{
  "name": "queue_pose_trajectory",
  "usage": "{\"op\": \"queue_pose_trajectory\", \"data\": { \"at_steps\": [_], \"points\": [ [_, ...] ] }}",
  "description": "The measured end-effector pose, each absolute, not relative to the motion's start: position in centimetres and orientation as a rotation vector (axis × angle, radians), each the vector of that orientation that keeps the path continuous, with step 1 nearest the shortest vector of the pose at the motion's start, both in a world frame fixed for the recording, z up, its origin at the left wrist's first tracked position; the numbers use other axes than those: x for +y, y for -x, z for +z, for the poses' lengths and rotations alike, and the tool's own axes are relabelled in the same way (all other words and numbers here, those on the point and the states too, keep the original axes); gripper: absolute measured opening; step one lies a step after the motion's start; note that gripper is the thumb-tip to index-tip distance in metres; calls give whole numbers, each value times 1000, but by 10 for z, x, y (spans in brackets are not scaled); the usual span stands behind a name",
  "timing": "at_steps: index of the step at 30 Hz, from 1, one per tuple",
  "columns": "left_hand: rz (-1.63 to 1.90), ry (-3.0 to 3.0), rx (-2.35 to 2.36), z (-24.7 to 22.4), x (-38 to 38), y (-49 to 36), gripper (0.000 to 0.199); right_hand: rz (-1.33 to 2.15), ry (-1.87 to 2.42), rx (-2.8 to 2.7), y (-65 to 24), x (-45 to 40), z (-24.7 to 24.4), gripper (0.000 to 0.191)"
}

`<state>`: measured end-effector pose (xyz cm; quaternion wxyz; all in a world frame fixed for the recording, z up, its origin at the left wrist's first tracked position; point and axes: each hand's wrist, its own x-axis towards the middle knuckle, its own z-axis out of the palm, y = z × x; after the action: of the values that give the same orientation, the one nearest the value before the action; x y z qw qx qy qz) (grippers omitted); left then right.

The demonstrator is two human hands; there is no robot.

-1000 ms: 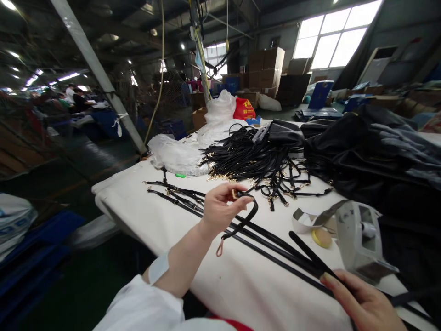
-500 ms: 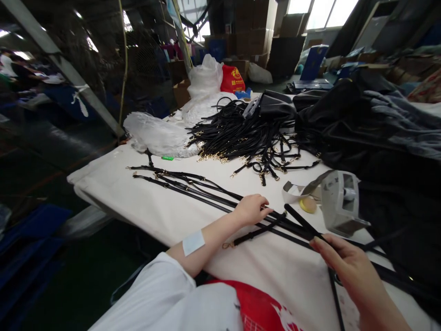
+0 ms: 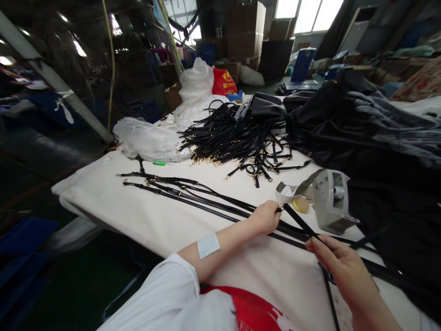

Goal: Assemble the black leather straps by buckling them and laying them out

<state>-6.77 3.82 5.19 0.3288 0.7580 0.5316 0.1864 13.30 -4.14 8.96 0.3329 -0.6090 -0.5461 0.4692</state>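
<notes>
My left hand (image 3: 267,217) is closed round a small black strap piece (image 3: 279,209) with metal at its tip; most of that piece is hidden in my fist. Just to its right, my right hand (image 3: 339,259) pinches a black strap (image 3: 299,220), whose free end points up and left towards my left hand. Part of a strap hangs below my right fingers. Several long black straps (image 3: 203,209) with gold-coloured clasps and buckles lie side by side across the white table (image 3: 144,216), passing under both hands.
Behind lies a heap of black straps (image 3: 227,133) with gold clasps. A grey tape dispenser (image 3: 330,202) and a yellow-edged roll (image 3: 300,205) stand near my right hand. Clear plastic bags (image 3: 148,138) lie back left, black material (image 3: 389,184) on the right.
My left hand has closed and moved right towards the strap end. The short strap with a gold clasp beneath it no longer lies on the table. My right hand keeps its pinch.
</notes>
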Motion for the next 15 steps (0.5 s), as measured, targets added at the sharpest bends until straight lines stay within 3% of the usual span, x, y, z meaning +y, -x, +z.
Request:
{"op": "queue_pose_trajectory", "data": {
  "at_steps": [7,15],
  "points": [
    [904,-1152,900,101,6,88,24,1361,1481,-1210,-123,-36,73,49],
    [1182,-1235,944,126,-15,98,56,1483,1438,-1229,-113,-31,77,50]
  ]
}}
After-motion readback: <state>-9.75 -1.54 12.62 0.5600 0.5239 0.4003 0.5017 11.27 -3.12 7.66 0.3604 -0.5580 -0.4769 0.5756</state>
